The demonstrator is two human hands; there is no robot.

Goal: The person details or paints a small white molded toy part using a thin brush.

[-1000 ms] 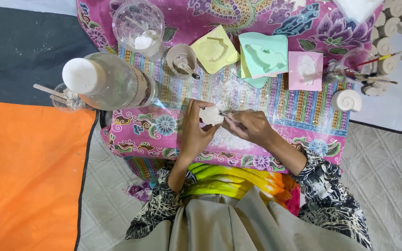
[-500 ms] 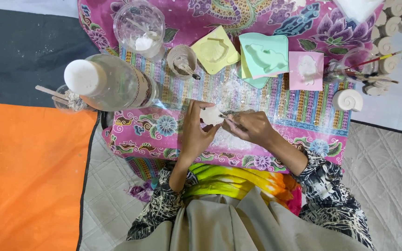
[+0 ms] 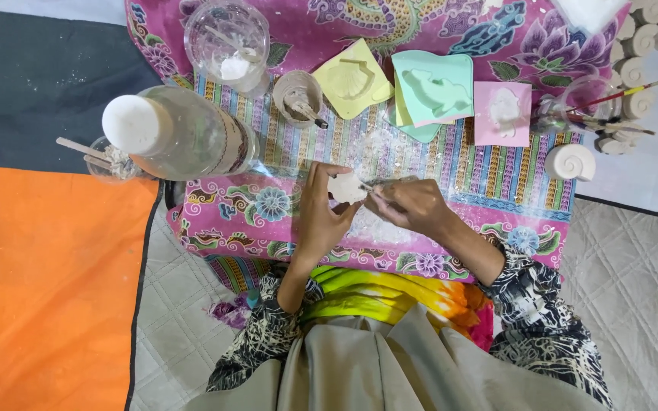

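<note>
Left hand (image 3: 320,221) closed in a grip on a small white plaster cast (image 3: 346,187), pinched between thumb and fingers, raised just over the patterned cloth (image 3: 451,164) on the worktop. Right hand (image 3: 413,205) closed on a thin tool (image 3: 368,188), tip touching the cast's right edge; tool lying roughly left to right, pointing toward the left hand. Cast between both hands, left nearer. White dust and crumbs on the cloth just below. Farther out: yellow mould (image 3: 352,78), teal mould (image 3: 429,90), pink mould (image 3: 503,113), small cup (image 3: 297,95), clear plastic bottle (image 3: 173,137) lying left, clear tub (image 3: 226,38), white spiral cast (image 3: 570,161) right. Nothing between hands and cast.
</note>
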